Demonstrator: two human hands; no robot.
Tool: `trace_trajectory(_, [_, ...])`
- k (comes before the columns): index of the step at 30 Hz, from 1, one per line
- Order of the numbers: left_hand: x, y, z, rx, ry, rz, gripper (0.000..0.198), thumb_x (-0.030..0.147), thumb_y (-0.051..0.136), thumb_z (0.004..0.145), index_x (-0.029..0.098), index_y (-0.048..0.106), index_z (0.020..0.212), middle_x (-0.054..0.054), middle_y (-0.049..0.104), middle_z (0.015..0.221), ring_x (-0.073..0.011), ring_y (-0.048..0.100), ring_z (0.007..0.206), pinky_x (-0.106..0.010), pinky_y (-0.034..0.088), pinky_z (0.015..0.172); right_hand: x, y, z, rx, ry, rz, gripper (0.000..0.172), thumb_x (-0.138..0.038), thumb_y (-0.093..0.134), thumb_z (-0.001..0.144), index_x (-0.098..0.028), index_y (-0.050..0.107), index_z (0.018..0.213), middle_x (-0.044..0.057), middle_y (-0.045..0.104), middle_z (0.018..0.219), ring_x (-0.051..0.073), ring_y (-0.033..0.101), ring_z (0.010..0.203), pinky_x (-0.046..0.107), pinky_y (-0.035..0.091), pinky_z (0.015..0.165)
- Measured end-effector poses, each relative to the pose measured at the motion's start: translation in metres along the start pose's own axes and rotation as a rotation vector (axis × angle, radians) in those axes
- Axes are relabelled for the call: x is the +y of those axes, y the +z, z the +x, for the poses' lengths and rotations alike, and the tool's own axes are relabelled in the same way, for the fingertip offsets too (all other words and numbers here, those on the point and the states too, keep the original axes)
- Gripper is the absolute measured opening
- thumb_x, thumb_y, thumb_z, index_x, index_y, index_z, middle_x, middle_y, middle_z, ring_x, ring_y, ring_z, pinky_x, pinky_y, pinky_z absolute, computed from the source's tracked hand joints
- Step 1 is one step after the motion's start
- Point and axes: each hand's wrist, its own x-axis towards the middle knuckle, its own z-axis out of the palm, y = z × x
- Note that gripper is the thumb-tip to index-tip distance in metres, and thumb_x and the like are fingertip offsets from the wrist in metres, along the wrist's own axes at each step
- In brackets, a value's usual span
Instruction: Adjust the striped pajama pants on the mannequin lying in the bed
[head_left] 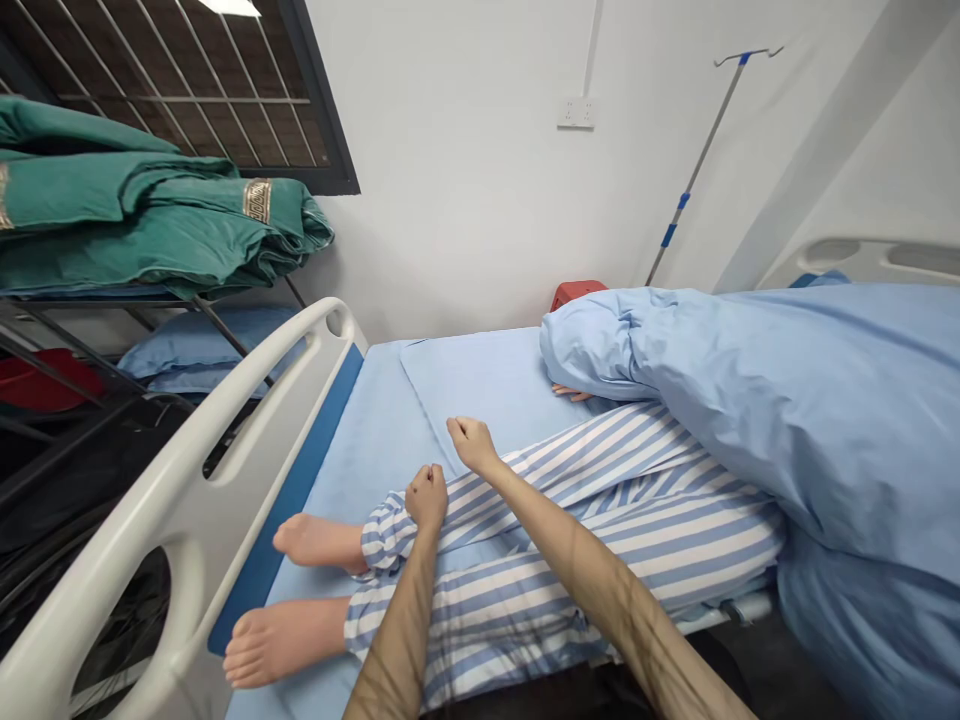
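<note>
Two legs in blue-and-white striped trousers (pixel 637 530) lie on a bed with a light blue sheet (pixel 360 430). Their bare feet (pixel 289 640) point to the left. My left hand (pixel 427 495) is closed in a fist over the far trouser leg, near its cuff. Further right and a little farther off, my right hand (pixel 471 445) is also closed, at the far edge of the same leg. Whether either hand pinches any cloth is too small to make out. A blue quilt (pixel 750 380) covers the upper part of the figure; fingertips (pixel 571 393) show beneath its edge.
A white footboard (pixel 247 450) stands at the left end of the bed. Green folded cloths (pixel 150 220) lie on a rack at the upper left. An IV pole (pixel 701 160) and a red object (pixel 577 291) are behind the bed, by the wall.
</note>
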Motion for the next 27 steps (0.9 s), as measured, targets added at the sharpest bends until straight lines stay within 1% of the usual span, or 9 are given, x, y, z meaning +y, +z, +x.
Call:
trace_trajectory(3, [0.0,0.001,0.001,0.001,0.01,-0.006,0.032,0.031,0.04,0.083,0.02,0.036,0.053,-0.002,0.05,0.057,-0.0138,0.032,0.057,-0.027,0.019,0.058,0.005,-0.012,-0.002,0.042,-0.015,0.043,0.044,-0.037,0.037,0.094,-0.019,0.038,0.053,-0.005,0.036,0.051,0.009,0.034,0.054,0.023,0.022,0.054])
trace_trajectory(10, [-0.003,0.004,0.002,0.012,0.032,0.011,0.032,0.032,0.041,0.082,0.02,0.035,0.053,0.001,0.039,0.053,-0.0127,0.027,0.055,-0.027,0.019,0.058,0.068,0.02,-0.038,0.037,0.08,0.065,0.04,-0.029,0.038,0.089,-0.02,0.032,0.051,-0.006,0.031,0.048,0.009,0.034,0.052,0.024,0.021,0.054])
trace_trajectory(12, [-0.004,0.004,0.001,0.007,0.05,0.004,0.032,0.032,0.042,0.081,0.019,0.034,0.052,0.002,0.037,0.052,-0.0122,0.027,0.055,-0.027,0.019,0.057,0.075,0.022,-0.038,0.038,0.079,0.096,0.04,-0.03,0.038,0.089,-0.02,0.031,0.05,-0.006,0.03,0.048,0.009,0.033,0.051,0.024,0.021,0.053])
trace_trajectory(15, [-0.003,0.001,0.002,-0.013,0.068,-0.056,0.034,0.031,0.044,0.08,0.019,0.032,0.05,0.003,0.032,0.05,-0.0112,0.028,0.054,-0.026,0.02,0.056,0.074,0.02,-0.034,0.061,0.079,0.125,0.041,-0.031,0.037,0.089,-0.02,0.03,0.05,-0.006,0.028,0.047,0.008,0.033,0.05,0.025,0.02,0.053])
trace_trajectory(18, [0.009,-0.007,0.006,-0.005,0.078,-0.2,0.036,0.03,0.046,0.078,0.02,0.028,0.049,0.005,0.025,0.048,-0.01,0.028,0.053,-0.024,0.023,0.056,0.072,0.019,-0.034,0.076,0.076,0.138,0.041,-0.031,0.038,0.088,-0.02,0.03,0.05,-0.006,0.028,0.047,0.008,0.032,0.049,0.025,0.02,0.053])
trace_trajectory(21, [0.033,-0.011,0.009,0.033,0.122,-0.413,0.039,0.033,0.048,0.078,0.02,0.025,0.05,0.006,0.022,0.049,-0.0089,0.026,0.052,-0.023,0.025,0.055,0.073,0.019,-0.035,0.09,0.08,0.159,0.041,-0.03,0.038,0.088,-0.019,0.03,0.05,-0.006,0.028,0.047,0.008,0.032,0.049,0.025,0.02,0.053])
trace_trajectory(24, [0.055,-0.001,0.004,0.06,0.111,-0.582,0.04,0.036,0.046,0.081,0.021,0.024,0.05,0.006,0.024,0.049,-0.0086,0.027,0.051,-0.022,0.026,0.053,0.074,0.02,-0.034,0.097,0.078,0.173,0.041,-0.031,0.037,0.088,-0.019,0.031,0.05,-0.006,0.03,0.047,0.009,0.032,0.05,0.025,0.021,0.053])
trace_trajectory(25, [0.058,0.005,0.0,0.056,0.099,-0.578,0.04,0.034,0.046,0.082,0.021,0.025,0.05,0.006,0.025,0.048,-0.0087,0.028,0.051,-0.022,0.026,0.053,0.075,0.02,-0.034,0.098,0.076,0.176,0.041,-0.031,0.037,0.088,-0.02,0.032,0.05,-0.006,0.031,0.047,0.009,0.033,0.05,0.025,0.021,0.053])
trace_trajectory(27, [0.06,0.018,-0.01,0.022,0.079,-0.444,0.039,0.032,0.046,0.083,0.02,0.03,0.049,0.005,0.03,0.048,-0.0094,0.03,0.051,-0.023,0.024,0.054,0.075,0.019,-0.033,0.101,0.083,0.181,0.04,-0.032,0.037,0.088,-0.02,0.033,0.051,-0.005,0.033,0.047,0.009,0.033,0.051,0.025,0.022,0.053])
